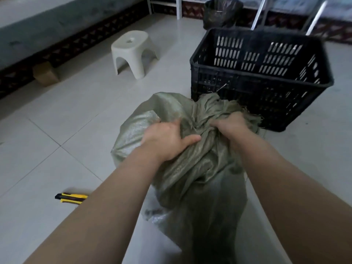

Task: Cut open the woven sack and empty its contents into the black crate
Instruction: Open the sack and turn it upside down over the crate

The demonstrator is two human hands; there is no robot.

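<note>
The left hand (167, 140) and right hand (228, 126) clench the sack (190, 168) by its frayed mouth; the knife (71, 197) lies lower left. Cutting seems done: next, heave it over the crate (209, 88) and tip.

A single view, taken from the person's head, faces forward and steeply down along both forearms (114, 197), which run in from the bottom edge. It sits close: the left hand (165, 141) and right hand (230, 126) hold mid-frame, gripping the woven sack (190, 168). Just beyond the fingertips stands the black crate (257, 96). The wide lens also takes in the floor (76, 111) well left of the fingers.
</note>
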